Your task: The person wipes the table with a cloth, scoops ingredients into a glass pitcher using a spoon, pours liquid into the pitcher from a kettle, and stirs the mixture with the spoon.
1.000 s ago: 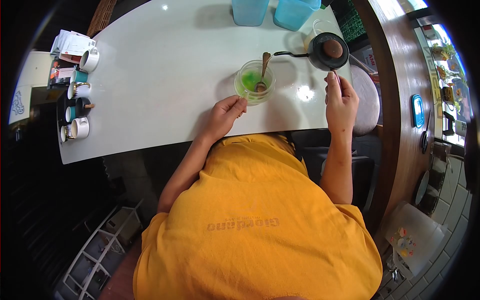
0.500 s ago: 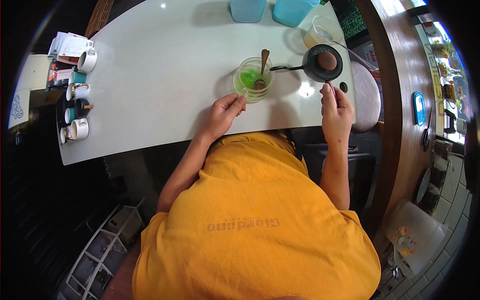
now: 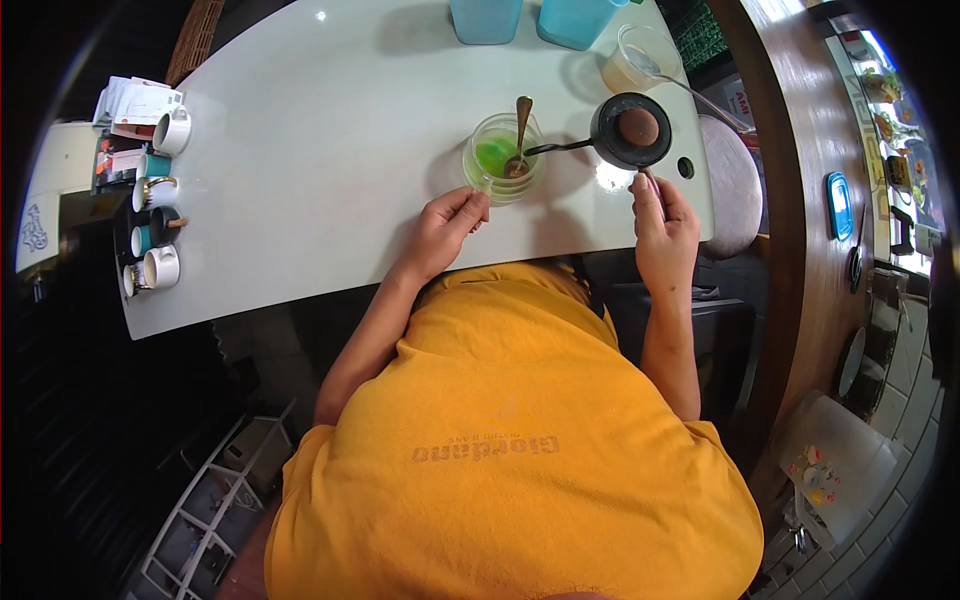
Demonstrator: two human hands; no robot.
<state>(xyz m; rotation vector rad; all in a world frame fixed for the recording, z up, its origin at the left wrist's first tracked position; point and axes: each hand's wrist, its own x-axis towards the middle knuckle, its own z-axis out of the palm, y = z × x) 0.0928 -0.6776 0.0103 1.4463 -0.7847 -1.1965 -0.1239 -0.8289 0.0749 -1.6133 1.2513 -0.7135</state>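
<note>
My left hand pinches the handle of a clear glass cup near the front edge of the white table. Green liquid is in the cup, and a metal spoon leans in it with its handle up. My right hand is closed round the handle of a small black kettle with a brown round knob on its lid. The kettle is held above the table, and its long thin spout reaches left to the cup's right rim.
Behind the kettle stands a clear tub with a spoon in it. Two blue containers are at the back. Several cups line the table's left edge. A round stool is beyond the right edge.
My right hand has brought the kettle left and down in the view, so its spout is now at the cup's rim. My left hand has stayed at the cup.
</note>
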